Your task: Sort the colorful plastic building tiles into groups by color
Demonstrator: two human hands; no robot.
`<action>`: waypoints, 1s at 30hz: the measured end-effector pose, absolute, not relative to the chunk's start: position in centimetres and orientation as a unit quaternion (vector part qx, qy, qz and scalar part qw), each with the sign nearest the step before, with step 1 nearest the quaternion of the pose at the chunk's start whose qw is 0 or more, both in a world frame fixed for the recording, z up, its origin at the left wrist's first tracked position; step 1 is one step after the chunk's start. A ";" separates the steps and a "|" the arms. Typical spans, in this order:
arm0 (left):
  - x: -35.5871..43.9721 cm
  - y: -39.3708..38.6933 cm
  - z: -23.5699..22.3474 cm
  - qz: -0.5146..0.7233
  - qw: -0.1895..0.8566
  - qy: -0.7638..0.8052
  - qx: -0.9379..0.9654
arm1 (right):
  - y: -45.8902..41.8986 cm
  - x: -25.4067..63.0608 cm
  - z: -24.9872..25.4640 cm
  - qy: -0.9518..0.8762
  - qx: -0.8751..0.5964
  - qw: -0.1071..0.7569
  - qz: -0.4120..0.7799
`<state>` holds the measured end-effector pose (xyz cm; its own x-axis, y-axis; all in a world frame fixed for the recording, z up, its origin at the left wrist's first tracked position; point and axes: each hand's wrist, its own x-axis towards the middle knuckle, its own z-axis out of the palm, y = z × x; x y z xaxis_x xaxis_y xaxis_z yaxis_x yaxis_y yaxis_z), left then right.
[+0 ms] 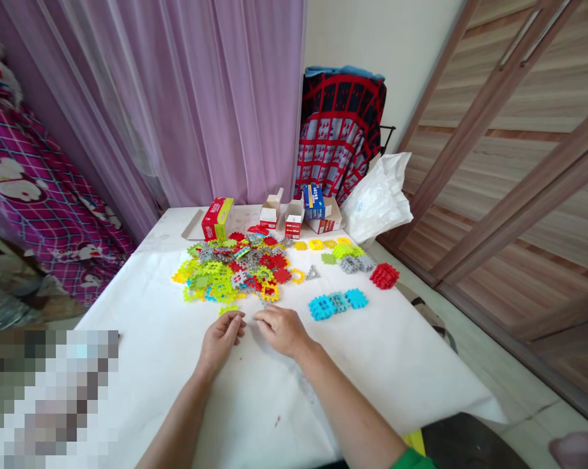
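My left hand rests on the white-covered table with its fingers curled in, and no piece shows in it. Just beyond its fingertips lies a lime-green plastic interlocking piece. Across a small gap, my right hand has its fingers folded and pointing toward the left one; nothing shows in it, though its underside is hidden. In front of both hands spreads a mixed pile of notched building pieces in green, red, yellow, grey and blue. Blue pieces lie grouped to the right of my right hand.
A red stack, grey pieces, lime-green pieces and a row of yellow ones sit at the right. Small boxes, including a red-green box and a blue box, stand behind, beside a white plastic bag.
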<state>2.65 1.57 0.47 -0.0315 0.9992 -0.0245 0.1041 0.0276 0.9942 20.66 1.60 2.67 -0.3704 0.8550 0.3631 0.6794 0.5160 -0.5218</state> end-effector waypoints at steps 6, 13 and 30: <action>2.6 1.5 0.1 0.497 0.484 0.525 0.493 | 1.8 20.6 -0.9 -0.741 -0.533 0.368 0.179; 3.0 1.1 0.3 0.495 0.483 0.522 0.499 | 1.8 20.6 -1.3 -0.755 -0.535 0.344 0.159; 3.3 0.5 -0.9 0.479 0.410 0.573 0.524 | 1.7 21.1 -1.7 -0.734 -0.536 0.375 0.184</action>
<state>3.34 0.53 -0.88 -0.1147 0.9929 0.0316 0.2077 -0.0071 0.9782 21.12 1.69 -1.68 -0.1448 0.9243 0.3533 0.6480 0.3584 -0.6720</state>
